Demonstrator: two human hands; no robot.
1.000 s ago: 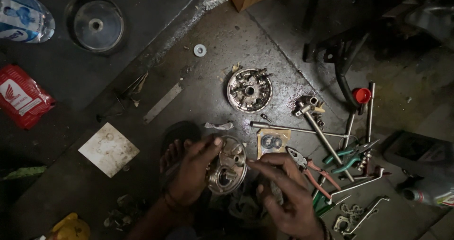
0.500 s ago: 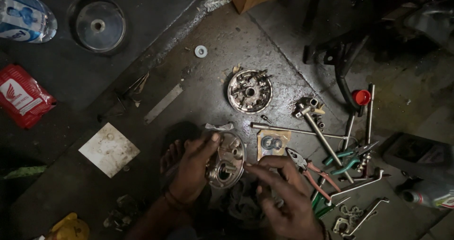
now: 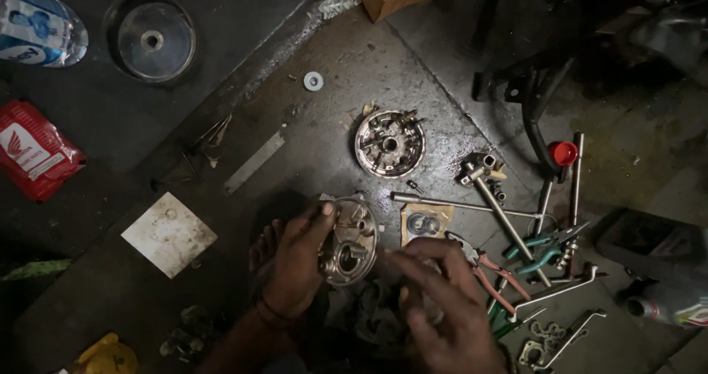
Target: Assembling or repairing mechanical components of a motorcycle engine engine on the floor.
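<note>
The left hand (image 3: 299, 260) grips a round metal hub (image 3: 349, 241) by its rim, just above the floor (image 3: 310, 138). The right hand (image 3: 442, 300) hovers beside it, fingers loosely curled, holding nothing visible; pliers (image 3: 483, 267) lie near

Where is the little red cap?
In the head view, the red cap lies on the floor at right, beside a metal rod and above the green pliers.

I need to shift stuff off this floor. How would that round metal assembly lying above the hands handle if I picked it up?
The round metal assembly looks stiff and probably heavy for its size. Its oily sheen and the wet floor suggest a slippery grip. Lying flat, it seems unlikely to roll.
</note>
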